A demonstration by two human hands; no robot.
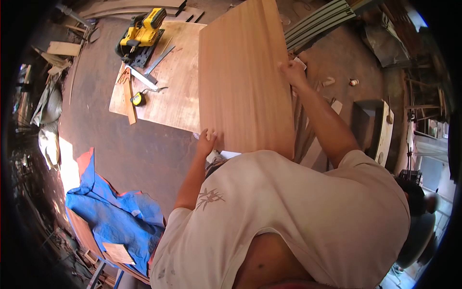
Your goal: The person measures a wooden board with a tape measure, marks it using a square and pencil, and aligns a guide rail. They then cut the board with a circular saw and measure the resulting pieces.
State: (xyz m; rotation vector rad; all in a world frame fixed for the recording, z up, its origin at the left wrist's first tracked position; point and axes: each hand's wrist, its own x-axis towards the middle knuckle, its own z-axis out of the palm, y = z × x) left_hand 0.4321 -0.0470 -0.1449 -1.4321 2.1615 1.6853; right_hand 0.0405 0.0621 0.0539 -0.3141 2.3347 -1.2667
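A large flat wooden board [245, 72] stretches away in front of my body, tilted over the right part of a plywood worktop [173, 91]. My left hand [208, 140] grips the board's near left edge, its fingers closed around it. Further off, my right hand [293, 74] is closed on the board's right edge. Left of the board, a yellow and black circular saw [142, 36] rests on the worktop. Near it lie a yellow tape measure [138, 99], a try square [129, 96] with a wooden handle and a grey metal strip [160, 59].
A blue tarp [115, 207] covers something at the lower left. Grey ribbed metal strips [320, 24] lie at the upper right. An open box-like wooden piece [378, 127] stands to the right, near offcuts on the floor. Long planks [130, 6] lie at the back.
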